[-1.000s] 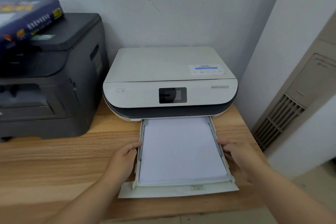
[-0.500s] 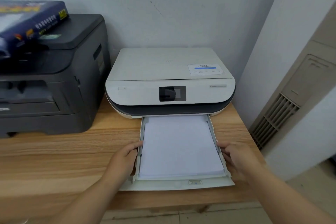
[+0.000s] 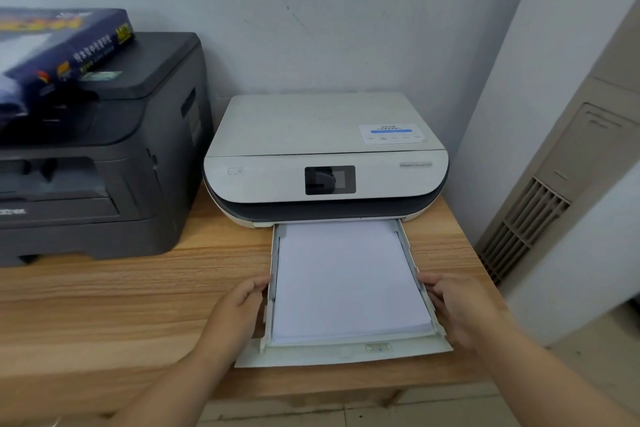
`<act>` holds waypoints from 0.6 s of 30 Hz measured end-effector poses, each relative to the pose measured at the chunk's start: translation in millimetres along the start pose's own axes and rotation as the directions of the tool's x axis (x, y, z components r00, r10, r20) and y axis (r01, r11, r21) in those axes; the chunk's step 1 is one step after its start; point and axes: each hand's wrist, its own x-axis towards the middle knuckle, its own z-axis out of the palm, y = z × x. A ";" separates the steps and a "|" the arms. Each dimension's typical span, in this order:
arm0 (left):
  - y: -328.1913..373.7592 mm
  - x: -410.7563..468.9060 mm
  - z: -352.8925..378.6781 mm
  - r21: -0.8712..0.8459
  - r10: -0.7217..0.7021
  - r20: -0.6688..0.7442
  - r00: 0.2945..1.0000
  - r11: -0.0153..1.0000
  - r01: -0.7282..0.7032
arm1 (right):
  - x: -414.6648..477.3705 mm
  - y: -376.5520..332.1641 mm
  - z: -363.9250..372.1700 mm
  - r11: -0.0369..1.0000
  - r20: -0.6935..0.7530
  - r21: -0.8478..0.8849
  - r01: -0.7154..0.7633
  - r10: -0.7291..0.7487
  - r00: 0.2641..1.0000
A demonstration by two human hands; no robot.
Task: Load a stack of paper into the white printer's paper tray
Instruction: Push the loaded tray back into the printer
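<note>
Head camera view, looking down at a wooden table (image 3: 121,295) set against a pale wall. A white printer (image 3: 325,135) sits at the centre, its dark touchscreen (image 3: 330,180) facing the viewer. Its paper tray (image 3: 339,355) is pulled out towards the viewer from the slot under the printer body. A stack of paper (image 3: 346,281), plain white and squared up, lies flat inside the tray between the two side rails, with its far end reaching the printer's slot. The paper itself appears to be loaded. What looks left is to slide the tray in until its front lip meets the printer, since most of the tray's length is outside.

Two bare forearms come in from the bottom edge, one on each side of the tray. The left hand (image 3: 235,312) is at the tray's left rail, about halfway along, fingers curled with their tips against the outside of the rail. The right hand (image 3: 457,308) mirrors it at the right rail, fingers bent around the rail's outer side. Both hands seem to clasp the tray rather than the paper, and neither touches the top sheet. They are well apart, with the tray's whole width between them.

To the left stands a larger black printer (image 3: 97,166), just beside the white one, with a blue-wrapped ream of paper (image 3: 65,48) lying on its lid. At the right edge is a beige floor-standing unit with a slatted vent (image 3: 526,229)
</note>
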 end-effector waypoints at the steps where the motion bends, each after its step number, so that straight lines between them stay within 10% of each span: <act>1: -2.9 1.1 -0.7 0.024 0.014 0.010 1.000 1.000 -0.015 | 1.5 0.6 0.4 1.000 0.001 -0.004 0.003 -0.003 1.000; 18: -12.8 3.3 -3.8 0.128 0.101 0.124 0.987 0.985 -0.117 | 9.6 8.6 -7.8 0.975 0.140 -0.177 0.134 -0.110 0.984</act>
